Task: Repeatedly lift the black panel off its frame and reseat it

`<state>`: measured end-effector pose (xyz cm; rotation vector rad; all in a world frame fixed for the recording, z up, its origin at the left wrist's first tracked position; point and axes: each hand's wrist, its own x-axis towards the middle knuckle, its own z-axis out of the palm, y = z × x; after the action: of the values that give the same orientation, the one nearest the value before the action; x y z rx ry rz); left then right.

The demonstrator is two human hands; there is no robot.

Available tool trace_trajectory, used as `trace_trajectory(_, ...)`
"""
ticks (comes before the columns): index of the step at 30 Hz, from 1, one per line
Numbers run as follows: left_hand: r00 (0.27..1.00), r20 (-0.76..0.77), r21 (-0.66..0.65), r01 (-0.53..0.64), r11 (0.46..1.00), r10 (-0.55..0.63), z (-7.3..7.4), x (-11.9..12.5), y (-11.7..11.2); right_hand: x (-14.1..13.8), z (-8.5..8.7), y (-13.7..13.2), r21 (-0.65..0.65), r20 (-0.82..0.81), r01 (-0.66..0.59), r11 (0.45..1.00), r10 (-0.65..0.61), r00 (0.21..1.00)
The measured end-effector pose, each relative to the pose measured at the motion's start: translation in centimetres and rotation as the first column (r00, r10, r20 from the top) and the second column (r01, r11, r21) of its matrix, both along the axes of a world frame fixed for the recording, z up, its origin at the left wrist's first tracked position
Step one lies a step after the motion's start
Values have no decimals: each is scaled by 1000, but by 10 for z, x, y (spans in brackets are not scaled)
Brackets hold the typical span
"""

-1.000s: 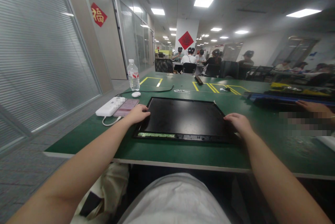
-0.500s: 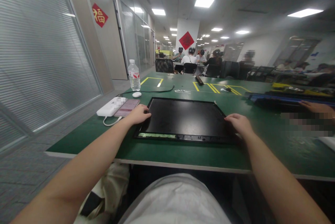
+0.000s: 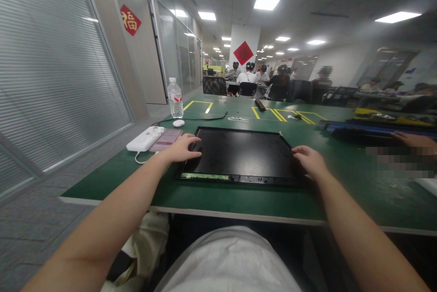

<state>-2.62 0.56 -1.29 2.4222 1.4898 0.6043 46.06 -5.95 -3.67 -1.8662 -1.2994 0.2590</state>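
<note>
A flat black screen panel (image 3: pixel 244 153) in a dark frame lies on the green table (image 3: pixel 239 201) before me. Along its near edge runs a green strip like a circuit board (image 3: pixel 205 177). My left hand (image 3: pixel 182 148) is at the panel's left edge, thumb and forefinger spread apart over the border. At the opposite edge is my right hand (image 3: pixel 310 159), its fingertips beside or touching the frame and slightly parted. Neither hand is wrapped around the panel.
To the left lie a white power bank (image 3: pixel 141 139), a phone (image 3: pixel 167 138) and a small white case (image 3: pixel 178 123). Behind them stands a water bottle (image 3: pixel 175 98). On the right, a co-worker's hand (image 3: pixel 414 139) is near dark panels (image 3: pixel 362 133). Yellow tape marks the far side.
The thumb and forefinger of my left hand have spread apart, and that hand has moved slightly inward over the panel. My right fingers have loosened a little. The panel has stayed put.
</note>
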Motion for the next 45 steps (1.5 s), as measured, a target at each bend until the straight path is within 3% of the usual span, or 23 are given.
trace_trajectory(6, 966, 18, -82, 258, 963, -258, 10, -1, -11, 4, -5, 5, -60, 21, -126, 990, 128, 992)
trace_trajectory(13, 930, 60, -148, 367, 919, -362, 17, -3, -17, 6, -7, 6, -67, 24, -124, 990, 126, 992)
trace_trajectory(26, 926, -3, -187, 371, 910, -378, 20, -5, -17, 0, -3, 4, -96, 1, -88, 991, 89, 996)
trace_trajectory(45, 876, -40, -43, 479, 877, -481, 21, -1, -22, -2, 1, 2, -128, 53, -73, 989, 81, 995)
